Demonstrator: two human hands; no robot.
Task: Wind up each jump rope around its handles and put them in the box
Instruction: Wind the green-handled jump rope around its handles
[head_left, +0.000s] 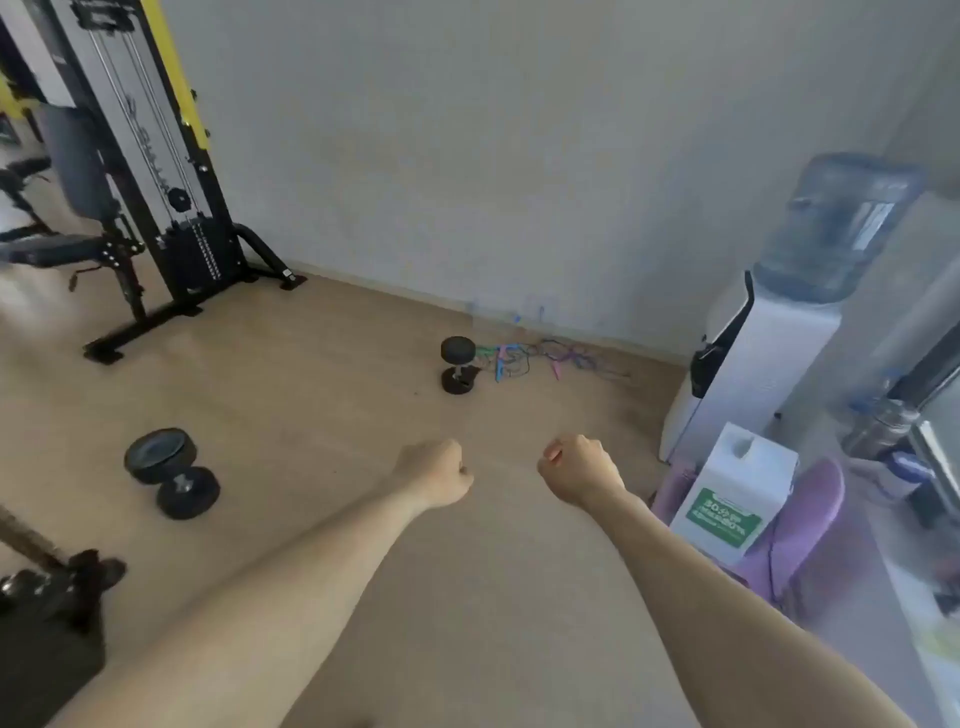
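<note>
Both arms reach forward over the floor (337, 374), the left hand (435, 474) and right hand (577, 475) curled into empty fists, each grip holding nothing. Farther off, the tangled jump ropes (540, 358) lie by the wall, just beside a dumbbell (458, 365).

Floor (322, 395): jump ropes (540, 358), 2 dumbbells (172, 473)

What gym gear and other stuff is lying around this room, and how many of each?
Dumbbells: 2, near and far
Jump rope pile: 1, ropes too tangled to count
Cable machine: 1
Bench: 1
Water cooler: 1
White box: 1
Total: 7
</note>
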